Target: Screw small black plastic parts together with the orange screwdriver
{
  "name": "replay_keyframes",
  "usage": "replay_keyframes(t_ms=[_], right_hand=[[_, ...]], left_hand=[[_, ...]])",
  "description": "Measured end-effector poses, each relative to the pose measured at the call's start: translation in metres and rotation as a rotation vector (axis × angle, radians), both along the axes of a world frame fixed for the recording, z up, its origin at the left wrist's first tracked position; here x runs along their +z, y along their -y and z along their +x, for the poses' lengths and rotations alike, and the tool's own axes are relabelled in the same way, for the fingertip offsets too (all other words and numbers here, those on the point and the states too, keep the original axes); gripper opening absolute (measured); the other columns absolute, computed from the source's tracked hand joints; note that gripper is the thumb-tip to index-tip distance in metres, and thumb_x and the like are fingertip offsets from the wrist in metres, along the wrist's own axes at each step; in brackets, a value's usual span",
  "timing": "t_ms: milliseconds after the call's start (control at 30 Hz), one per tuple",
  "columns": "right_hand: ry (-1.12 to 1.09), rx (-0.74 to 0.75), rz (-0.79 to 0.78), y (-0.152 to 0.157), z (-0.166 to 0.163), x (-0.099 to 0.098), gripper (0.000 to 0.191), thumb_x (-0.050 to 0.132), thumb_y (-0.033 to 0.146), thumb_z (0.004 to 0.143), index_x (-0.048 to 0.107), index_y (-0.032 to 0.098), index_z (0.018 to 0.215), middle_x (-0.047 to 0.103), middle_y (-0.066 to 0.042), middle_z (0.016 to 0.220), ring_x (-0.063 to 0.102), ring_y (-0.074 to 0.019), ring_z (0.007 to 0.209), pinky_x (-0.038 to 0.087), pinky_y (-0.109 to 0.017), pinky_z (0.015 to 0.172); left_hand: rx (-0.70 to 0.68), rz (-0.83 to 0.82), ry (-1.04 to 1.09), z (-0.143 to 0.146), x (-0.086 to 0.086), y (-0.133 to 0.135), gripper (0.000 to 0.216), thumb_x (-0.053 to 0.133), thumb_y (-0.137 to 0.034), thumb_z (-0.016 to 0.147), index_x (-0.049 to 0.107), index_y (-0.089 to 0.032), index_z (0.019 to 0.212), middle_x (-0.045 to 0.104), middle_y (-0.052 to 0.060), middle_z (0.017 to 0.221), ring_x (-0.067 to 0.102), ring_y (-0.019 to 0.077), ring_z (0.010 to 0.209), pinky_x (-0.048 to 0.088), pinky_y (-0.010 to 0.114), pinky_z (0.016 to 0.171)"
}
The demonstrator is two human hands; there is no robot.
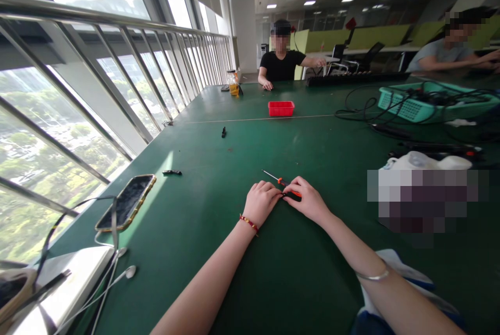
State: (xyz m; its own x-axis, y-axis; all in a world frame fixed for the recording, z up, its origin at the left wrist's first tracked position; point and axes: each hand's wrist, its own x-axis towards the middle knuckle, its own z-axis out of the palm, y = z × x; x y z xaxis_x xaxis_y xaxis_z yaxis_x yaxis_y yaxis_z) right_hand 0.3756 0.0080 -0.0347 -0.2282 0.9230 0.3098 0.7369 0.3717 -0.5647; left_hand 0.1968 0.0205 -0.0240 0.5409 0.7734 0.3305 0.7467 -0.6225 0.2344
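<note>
above a green table [308,283], a small black part [294,197] is held from both sides. its left end is pinched by the fingertips of the left hand [261,202], which are pressed together; its body is clamped between the thumb and fingers of the right hand [308,200]. a screwdriver [272,175] with an orange-and-black handle is seen just behind the part, its shaft directed away and to the left; the handle is partly covered by the right fingers, and whether it is gripped or merely lies there cannot be told. a loose black piece [172,172] is found on the left, near a phone [127,202]. a red tray [281,111] is set farther off, before a person in black [283,66].
</note>
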Motion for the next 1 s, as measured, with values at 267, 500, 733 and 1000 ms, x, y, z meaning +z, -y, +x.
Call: replay_keyframes(t_ms=[267,500,733,1000], right_hand=[[0.002,-0.013,0.013,-0.0006,-0.0007,-0.0019,0.011,0.058,0.029,0.076,0.065,0.023,0.083,0.052,-0.003,0.090,0.055,-0.0169,0.085,0.047,-0.032,0.076],[0.015,0.001,0.007,0.0003,-0.0005,0.0001,0.011,0.059,0.030,0.076,0.064,0.023,0.083,0.052,-0.003,0.090,0.055,-0.0170,0.085,0.047,-0.032,0.077],[0.012,0.001,-0.003,0.0017,-0.0006,0.0026,0.009,0.059,0.030,0.076,0.062,0.023,0.080,0.051,-0.003,0.089,0.054,-0.0169,0.085,0.046,-0.032,0.076],[0.024,-0.001,-0.009,0.0020,-0.0010,0.0034,0.010,0.058,0.029,0.076,0.063,0.023,0.081,0.051,-0.003,0.090,0.053,-0.0170,0.085,0.046,-0.032,0.077]], left_hand=[[-0.054,0.072,-0.056,0.0014,0.0043,0.0023,0.025,0.041,-0.029,0.093,0.065,-0.020,0.092,0.063,0.006,0.087,0.053,0.0183,0.086,0.039,0.032,0.075],[-0.077,0.096,-0.097,0.0019,0.0073,0.0032,0.029,0.036,-0.030,0.095,0.064,-0.020,0.094,0.065,0.005,0.087,0.054,0.0181,0.086,0.039,0.031,0.074],[-0.078,-0.016,0.088,-0.0006,0.0026,-0.0009,0.019,0.048,-0.030,0.090,0.064,-0.020,0.096,0.067,0.004,0.090,0.055,0.0174,0.086,0.044,0.030,0.079],[-0.067,-0.069,0.110,-0.0014,0.0006,-0.0031,0.018,0.050,-0.029,0.089,0.064,-0.020,0.094,0.067,0.003,0.091,0.056,0.0172,0.086,0.045,0.030,0.081]])
